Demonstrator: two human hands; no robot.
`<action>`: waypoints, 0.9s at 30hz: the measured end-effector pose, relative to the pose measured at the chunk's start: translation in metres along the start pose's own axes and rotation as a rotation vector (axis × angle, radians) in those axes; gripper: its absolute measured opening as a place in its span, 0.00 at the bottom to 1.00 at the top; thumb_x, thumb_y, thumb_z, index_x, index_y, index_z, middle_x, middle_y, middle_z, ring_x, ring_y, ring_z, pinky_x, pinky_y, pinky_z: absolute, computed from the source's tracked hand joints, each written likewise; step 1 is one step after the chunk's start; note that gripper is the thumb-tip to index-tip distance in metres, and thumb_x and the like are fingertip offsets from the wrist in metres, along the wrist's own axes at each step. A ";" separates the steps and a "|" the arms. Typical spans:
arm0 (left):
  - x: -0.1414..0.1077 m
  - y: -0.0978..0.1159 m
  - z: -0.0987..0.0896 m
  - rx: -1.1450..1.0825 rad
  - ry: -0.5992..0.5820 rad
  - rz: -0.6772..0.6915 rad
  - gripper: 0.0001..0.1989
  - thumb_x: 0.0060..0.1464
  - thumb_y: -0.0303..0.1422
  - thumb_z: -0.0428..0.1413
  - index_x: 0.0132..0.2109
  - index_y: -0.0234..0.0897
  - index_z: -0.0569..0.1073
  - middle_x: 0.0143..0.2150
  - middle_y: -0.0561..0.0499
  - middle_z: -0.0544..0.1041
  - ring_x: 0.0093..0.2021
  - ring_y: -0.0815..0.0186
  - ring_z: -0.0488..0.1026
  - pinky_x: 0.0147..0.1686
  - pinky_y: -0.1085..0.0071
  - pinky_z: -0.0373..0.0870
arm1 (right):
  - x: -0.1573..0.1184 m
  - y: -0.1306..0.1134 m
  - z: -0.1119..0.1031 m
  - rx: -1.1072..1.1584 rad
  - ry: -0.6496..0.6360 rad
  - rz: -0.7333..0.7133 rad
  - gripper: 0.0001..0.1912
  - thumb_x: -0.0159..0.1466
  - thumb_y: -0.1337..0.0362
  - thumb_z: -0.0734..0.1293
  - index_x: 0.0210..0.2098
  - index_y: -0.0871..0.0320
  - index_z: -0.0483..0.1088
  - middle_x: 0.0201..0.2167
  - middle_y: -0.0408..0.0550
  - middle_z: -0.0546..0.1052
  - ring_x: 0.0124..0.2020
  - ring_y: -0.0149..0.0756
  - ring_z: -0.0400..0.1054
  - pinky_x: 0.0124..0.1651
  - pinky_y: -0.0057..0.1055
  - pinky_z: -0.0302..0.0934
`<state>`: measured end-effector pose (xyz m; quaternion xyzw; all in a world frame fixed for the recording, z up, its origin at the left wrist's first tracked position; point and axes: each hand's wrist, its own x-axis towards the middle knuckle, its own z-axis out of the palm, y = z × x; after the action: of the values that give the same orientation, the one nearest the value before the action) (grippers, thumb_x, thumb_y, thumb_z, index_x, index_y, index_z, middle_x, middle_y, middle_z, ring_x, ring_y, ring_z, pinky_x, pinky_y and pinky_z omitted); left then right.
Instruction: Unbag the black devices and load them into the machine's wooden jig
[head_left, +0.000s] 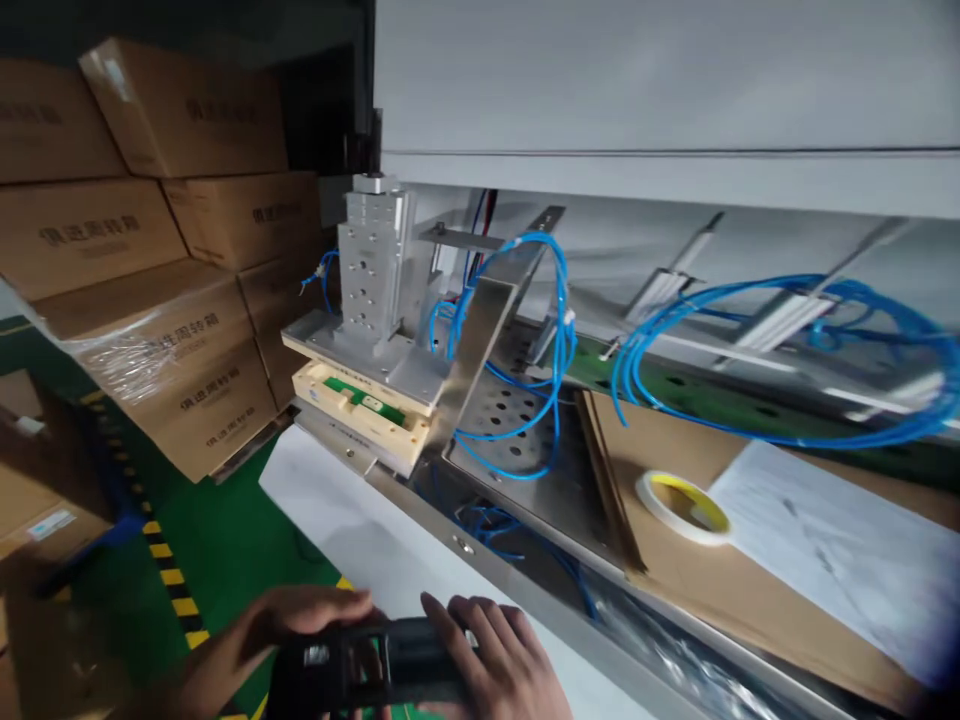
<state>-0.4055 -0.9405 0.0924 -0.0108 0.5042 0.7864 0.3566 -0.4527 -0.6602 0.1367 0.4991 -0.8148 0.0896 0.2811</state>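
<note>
Because the black housing (409, 662) is long, left grip (311, 608) and right grip (504, 662) hold opposite ends, likely for steadiness; beyond, cream fixture (354, 431) sits beneath metal plate (412, 372).

Metal counter (517, 590) with a cream fixture (367, 434) at the left, perforated plate (544, 505) midway, flat cardboard (720, 585) at right.

A green floor (225, 545) bears a line of black-and-yellow striped tape (171, 577). On the left, brown cardboard boxes (97, 235) stand stacked, partly under shiny clear wrap (127, 362). A plain whitish panel (660, 80) spans the upper right; behind the boxes lies deep shadow.
</note>
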 end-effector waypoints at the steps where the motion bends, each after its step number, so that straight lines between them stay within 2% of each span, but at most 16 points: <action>1: -0.005 0.009 -0.018 -0.082 0.058 0.063 0.36 0.50 0.68 0.62 0.44 0.40 0.83 0.35 0.47 0.84 0.29 0.59 0.79 0.32 0.62 0.76 | 0.012 0.001 0.009 0.010 0.020 0.043 0.35 0.72 0.37 0.56 0.61 0.54 0.74 0.39 0.46 0.84 0.38 0.37 0.76 0.44 0.37 0.66; 3: -0.017 0.030 -0.055 -0.194 0.248 0.213 0.37 0.55 0.68 0.58 0.51 0.39 0.80 0.41 0.45 0.85 0.37 0.57 0.82 0.41 0.61 0.78 | 0.038 0.004 0.029 0.007 0.048 0.136 0.38 0.71 0.34 0.56 0.62 0.55 0.74 0.38 0.48 0.84 0.37 0.38 0.76 0.40 0.37 0.67; 5: -0.030 0.052 -0.089 -0.167 0.537 0.426 0.33 0.60 0.63 0.56 0.54 0.39 0.77 0.44 0.43 0.84 0.41 0.57 0.81 0.42 0.62 0.77 | 0.068 0.008 0.048 -0.012 0.051 0.228 0.36 0.71 0.35 0.59 0.63 0.54 0.73 0.39 0.50 0.84 0.37 0.40 0.77 0.40 0.38 0.67; 7: -0.039 0.071 -0.117 -0.047 0.738 0.549 0.30 0.62 0.59 0.56 0.54 0.38 0.75 0.44 0.43 0.82 0.41 0.57 0.80 0.39 0.62 0.76 | 0.100 0.012 0.066 -0.047 0.044 0.326 0.32 0.71 0.39 0.63 0.63 0.53 0.73 0.40 0.51 0.84 0.38 0.43 0.77 0.41 0.39 0.67; 9: -0.041 0.084 -0.138 0.057 0.854 0.621 0.27 0.62 0.58 0.57 0.51 0.38 0.74 0.40 0.46 0.80 0.38 0.58 0.78 0.37 0.62 0.75 | 0.130 0.017 0.082 -0.088 0.038 0.415 0.30 0.71 0.40 0.65 0.61 0.53 0.75 0.40 0.52 0.84 0.39 0.45 0.76 0.43 0.41 0.65; 12: -0.032 0.099 -0.156 0.198 0.959 0.687 0.24 0.60 0.55 0.61 0.46 0.38 0.75 0.36 0.48 0.79 0.35 0.61 0.76 0.36 0.64 0.75 | 0.169 0.028 0.105 -0.136 0.030 0.521 0.29 0.70 0.40 0.65 0.59 0.53 0.76 0.44 0.55 0.85 0.45 0.50 0.77 0.47 0.43 0.65; 14: -0.023 0.112 -0.163 0.353 0.986 0.702 0.22 0.61 0.54 0.61 0.45 0.39 0.77 0.40 0.46 0.81 0.39 0.59 0.78 0.41 0.63 0.77 | 0.188 0.038 0.117 -0.134 -0.005 0.588 0.29 0.70 0.41 0.65 0.58 0.54 0.77 0.48 0.58 0.85 0.49 0.53 0.78 0.50 0.44 0.65; 17: -0.007 0.137 -0.173 0.667 0.964 0.783 0.19 0.67 0.51 0.57 0.50 0.41 0.79 0.52 0.42 0.82 0.52 0.55 0.80 0.53 0.59 0.78 | 0.210 0.057 0.128 -0.073 -0.106 0.733 0.28 0.68 0.39 0.67 0.52 0.54 0.80 0.46 0.60 0.86 0.48 0.56 0.78 0.52 0.46 0.67; 21: 0.019 0.167 -0.191 1.042 0.907 0.889 0.22 0.71 0.47 0.52 0.63 0.41 0.75 0.67 0.38 0.77 0.70 0.50 0.71 0.71 0.51 0.69 | 0.228 0.077 0.134 0.098 -0.170 0.867 0.27 0.65 0.36 0.67 0.43 0.52 0.83 0.41 0.59 0.86 0.49 0.58 0.79 0.60 0.54 0.68; 23: 0.033 0.174 -0.200 1.185 0.871 0.865 0.25 0.72 0.46 0.50 0.68 0.40 0.72 0.70 0.38 0.75 0.74 0.48 0.68 0.75 0.47 0.63 | 0.232 0.083 0.137 0.186 -0.173 0.897 0.28 0.63 0.35 0.68 0.39 0.52 0.82 0.40 0.59 0.86 0.49 0.59 0.79 0.61 0.56 0.69; 27: 0.050 0.172 -0.212 1.347 0.824 0.812 0.26 0.73 0.45 0.49 0.71 0.40 0.69 0.72 0.38 0.73 0.75 0.47 0.67 0.77 0.42 0.57 | 0.231 0.090 0.148 0.232 -0.129 0.934 0.27 0.58 0.33 0.71 0.33 0.51 0.81 0.37 0.58 0.86 0.45 0.58 0.79 0.55 0.52 0.73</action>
<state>-0.6134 -1.1235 0.1046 0.0987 0.9132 0.3224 -0.2288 -0.6647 -0.8554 0.1531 0.1125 -0.9521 0.2653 0.1024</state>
